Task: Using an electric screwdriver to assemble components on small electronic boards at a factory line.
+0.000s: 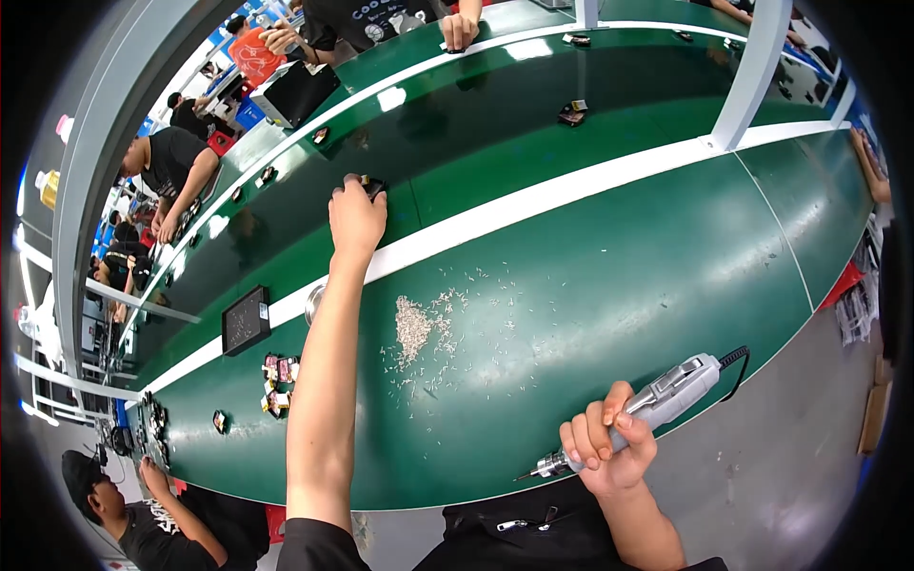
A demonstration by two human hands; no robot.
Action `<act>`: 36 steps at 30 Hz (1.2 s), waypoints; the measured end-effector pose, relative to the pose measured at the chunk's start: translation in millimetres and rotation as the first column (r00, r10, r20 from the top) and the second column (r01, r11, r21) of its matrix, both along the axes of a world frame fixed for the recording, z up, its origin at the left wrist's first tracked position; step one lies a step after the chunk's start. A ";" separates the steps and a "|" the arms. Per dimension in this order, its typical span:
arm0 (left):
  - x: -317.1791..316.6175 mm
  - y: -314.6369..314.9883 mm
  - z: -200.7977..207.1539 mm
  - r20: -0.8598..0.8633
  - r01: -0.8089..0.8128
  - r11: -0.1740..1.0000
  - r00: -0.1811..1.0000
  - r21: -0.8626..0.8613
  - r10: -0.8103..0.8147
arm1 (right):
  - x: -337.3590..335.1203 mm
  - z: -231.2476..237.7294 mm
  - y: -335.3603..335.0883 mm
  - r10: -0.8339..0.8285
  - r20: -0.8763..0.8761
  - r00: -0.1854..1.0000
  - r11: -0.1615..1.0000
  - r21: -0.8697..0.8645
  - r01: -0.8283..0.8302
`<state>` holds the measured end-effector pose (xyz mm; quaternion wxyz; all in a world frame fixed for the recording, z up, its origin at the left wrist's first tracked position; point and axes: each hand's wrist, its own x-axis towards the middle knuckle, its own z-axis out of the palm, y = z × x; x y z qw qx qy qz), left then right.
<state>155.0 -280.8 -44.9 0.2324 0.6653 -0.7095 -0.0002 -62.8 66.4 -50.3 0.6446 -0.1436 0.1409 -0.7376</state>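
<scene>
My left hand reaches across the white rail onto the dark green conveyor belt, its fingers bent round a small black part with a touch of yellow. Most of that part is hidden behind the fingers. In my right hand, near the table's front edge, is a grey electric screwdriver. Its bit points down to the left, and a black coiled cord leaves its back end. Between my hands, farther in on the green table, lies a heap of tiny silvery screws, with many strewn around it.
Left of my forearm are a cluster of small black and pink parts, a single part and a black tray. More parts lie on the belt beyond the white rail. A grey post rises at right. People work across and at left.
</scene>
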 end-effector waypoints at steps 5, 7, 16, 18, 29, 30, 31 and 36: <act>4.9 -20.3 -3.0 -0.004 0.222 0.973 0.975 -0.060 -0.223 | -3.8 0.6 -2.0 0.034 0.015 0.999 0.999 0.003 -0.034; 7.1 -22.0 -3.9 -0.098 0.275 0.959 0.955 -0.069 -0.281 | -4.0 2.2 -1.1 0.033 0.019 0.999 0.999 0.010 -0.033; 26.8 -13.3 7.0 -0.007 0.239 0.970 0.971 -0.044 -0.239 | -0.5 3.0 2.4 0.034 0.046 0.998 0.999 -0.001 -0.034; 14.2 5.2 12.1 -0.131 0.325 0.945 0.936 -0.040 -0.327 | -2.0 0.7 3.4 0.028 0.045 0.999 1.000 0.000 -0.028; 2.8 78.4 28.1 -0.248 0.518 0.852 0.818 -0.074 -0.519 | 0.5 0.5 1.2 0.034 0.012 0.999 0.999 -0.011 -0.034; 5.6 70.9 29.2 -0.213 0.582 0.813 0.793 -0.013 -0.571 | 1.4 0.7 1.9 0.025 0.015 1.000 1.000 -0.001 -0.025; 8.6 62.3 29.9 -0.180 0.640 0.767 0.761 0.051 -0.623 | 2.1 1.2 1.8 0.015 0.018 1.000 1.000 0.008 -0.015; 2.0 52.5 41.2 -0.006 0.601 0.779 0.792 0.179 -0.610 | 1.6 2.8 7.4 0.010 0.040 0.999 1.000 0.011 -0.010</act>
